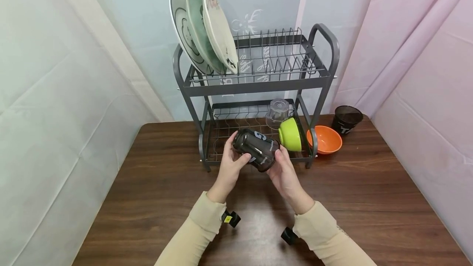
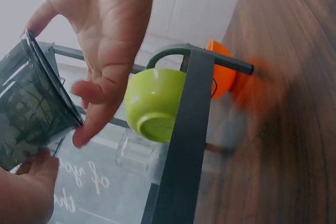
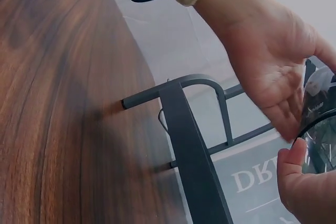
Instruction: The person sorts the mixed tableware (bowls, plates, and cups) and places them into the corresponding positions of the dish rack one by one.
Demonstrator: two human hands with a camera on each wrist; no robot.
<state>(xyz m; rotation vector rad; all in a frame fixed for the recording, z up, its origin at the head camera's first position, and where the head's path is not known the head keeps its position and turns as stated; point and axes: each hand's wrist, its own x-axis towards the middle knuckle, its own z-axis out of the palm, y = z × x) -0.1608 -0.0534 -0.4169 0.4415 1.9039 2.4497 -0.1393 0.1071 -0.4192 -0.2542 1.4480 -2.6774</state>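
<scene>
A dark see-through cup [image 1: 258,147] with pale lettering lies tilted between both hands, in front of the rack's lower tier. My left hand [image 1: 230,165] grips its left end, thumb along the near side. At the other end, my right hand [image 1: 284,171] holds the cup by its rim. In the left wrist view, fingers and thumb of the right hand [image 2: 107,40] span the rim of the cup [image 2: 31,103], palm showing. The right wrist view catches the left hand [image 3: 273,61] around the cup [image 3: 319,108], which the frame edge partly cuts off.
A grey two-tier dish rack [image 1: 255,87] stands at the back, several plates [image 1: 218,32] upright at its upper left. Below, a clear cup [image 1: 278,112] and green bowl [image 1: 290,134] sit at the right. An orange bowl [image 1: 325,139] and another dark cup [image 1: 346,119] stand beside it on the wooden table [image 1: 155,200].
</scene>
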